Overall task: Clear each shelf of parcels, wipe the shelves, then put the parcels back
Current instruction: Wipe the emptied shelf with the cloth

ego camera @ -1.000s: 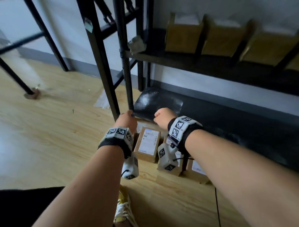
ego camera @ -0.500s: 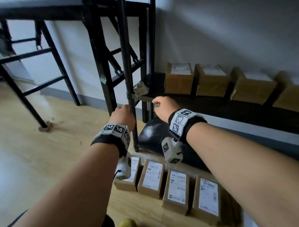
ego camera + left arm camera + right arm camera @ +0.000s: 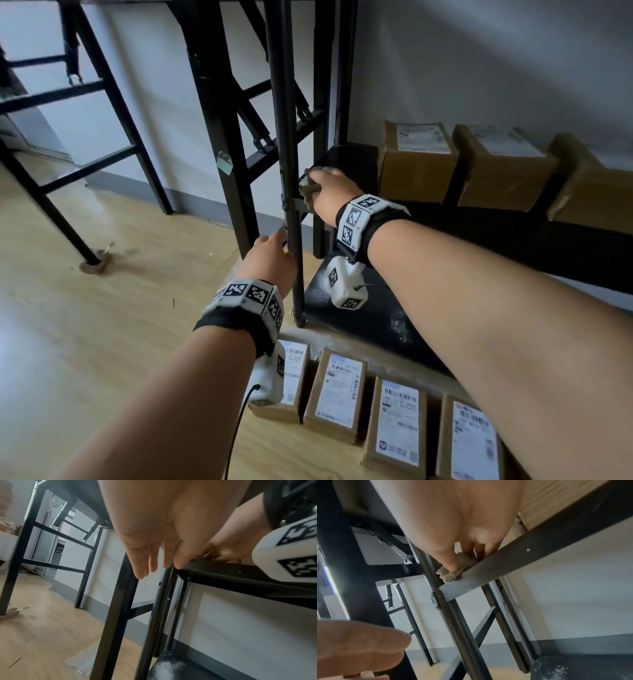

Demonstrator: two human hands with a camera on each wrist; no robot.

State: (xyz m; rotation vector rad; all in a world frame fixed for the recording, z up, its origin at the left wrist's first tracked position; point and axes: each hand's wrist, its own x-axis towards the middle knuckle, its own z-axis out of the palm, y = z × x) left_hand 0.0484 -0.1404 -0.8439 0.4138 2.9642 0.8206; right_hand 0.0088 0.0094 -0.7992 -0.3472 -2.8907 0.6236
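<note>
Floor, in front of rack: four labelled parcels (image 3: 337, 390) in one row. Middle shelf (image 3: 479, 219): three brown parcels (image 3: 416, 161) fully seen side by side, with a fourth possibly at the frame's right edge, which I cannot confirm. Also counted: one grey cloth (image 3: 308, 186), two shelf levels visible, bottom shelf (image 3: 359, 322) included, two hands, two tagged wristbands (image 3: 246, 298).

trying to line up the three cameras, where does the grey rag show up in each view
Head: the rag sits just left of centre under the right hand, at the shelf's front left corner.
Left wrist: the rag itself cannot be made out; only the right hand's fingers show on the shelf edge.
Right wrist: the rag is at centre, pressed by a finger.
Shared landmark: the black upright post.
</note>
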